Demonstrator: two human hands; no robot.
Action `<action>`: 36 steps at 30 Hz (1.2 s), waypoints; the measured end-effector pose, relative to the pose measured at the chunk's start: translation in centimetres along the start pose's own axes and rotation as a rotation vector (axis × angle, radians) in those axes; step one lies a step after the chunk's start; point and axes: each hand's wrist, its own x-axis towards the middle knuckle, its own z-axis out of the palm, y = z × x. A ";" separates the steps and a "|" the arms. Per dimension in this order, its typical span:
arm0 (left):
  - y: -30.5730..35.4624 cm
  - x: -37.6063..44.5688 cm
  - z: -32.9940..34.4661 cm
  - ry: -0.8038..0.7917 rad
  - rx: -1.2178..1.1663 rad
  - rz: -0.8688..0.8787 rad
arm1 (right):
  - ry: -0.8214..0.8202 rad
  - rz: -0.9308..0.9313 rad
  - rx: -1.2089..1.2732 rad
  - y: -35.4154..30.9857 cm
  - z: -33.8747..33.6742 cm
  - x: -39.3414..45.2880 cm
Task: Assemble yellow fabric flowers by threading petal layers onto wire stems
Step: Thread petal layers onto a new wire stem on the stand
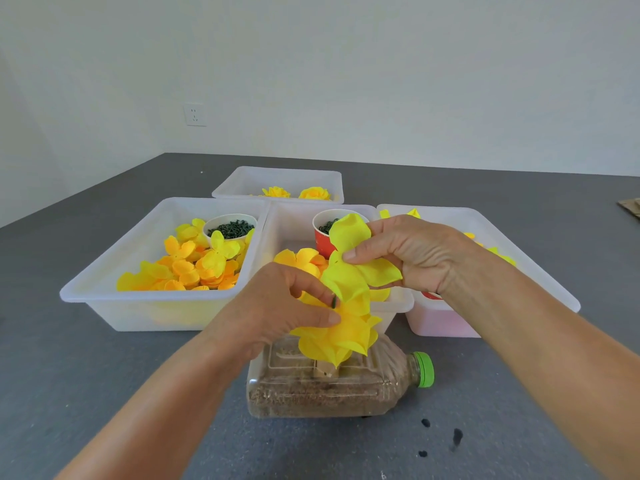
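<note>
Above the sand-filled bottle on the surface, we keep the half-built flower steady; our left hand pinches it beside the green stem tip. Our right hand, raised and turned inward, grasps a fresh petal layer. We should line its centre hole over the tip, then slide down gently

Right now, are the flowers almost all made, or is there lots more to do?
Lots more. Done: two finished flowers in the far bin. In hand: the left hand holds a half-built flower while the right hand brings another petal layer. Left: a pile of loose petals in the left bin.
</note>
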 end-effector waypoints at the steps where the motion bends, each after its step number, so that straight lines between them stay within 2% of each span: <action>1: 0.0 0.0 -0.1 -0.005 -0.008 -0.002 | -0.003 0.004 0.007 0.0 0.0 0.0; 7: 0.5 0.2 -1.4 -0.019 -0.029 0.000 | -0.001 0.009 -0.013 0.0 -0.2 0.1; 13: 1.9 0.8 -1.6 0.325 -0.182 0.152 | 0.019 0.009 -0.057 0.0 -0.2 0.2; 15: 2.3 1.0 -1.3 0.368 -0.190 0.156 | 0.026 0.006 -0.057 0.0 -0.2 0.1; 20: 3.4 1.4 -1.0 0.163 -0.320 -0.076 | 0.051 0.011 -0.085 -0.1 -0.2 0.1; 24: 3.5 1.4 -0.4 0.102 -0.273 -0.027 | 0.087 -0.001 -0.136 -0.2 -0.3 0.0; 28: 2.9 1.7 -0.1 0.074 -0.436 -0.070 | 0.091 0.003 -0.131 -0.2 -0.5 0.1; 36: 2.4 2.4 -0.3 -0.004 -0.549 -0.127 | 0.062 0.052 -0.072 0.3 -0.3 0.2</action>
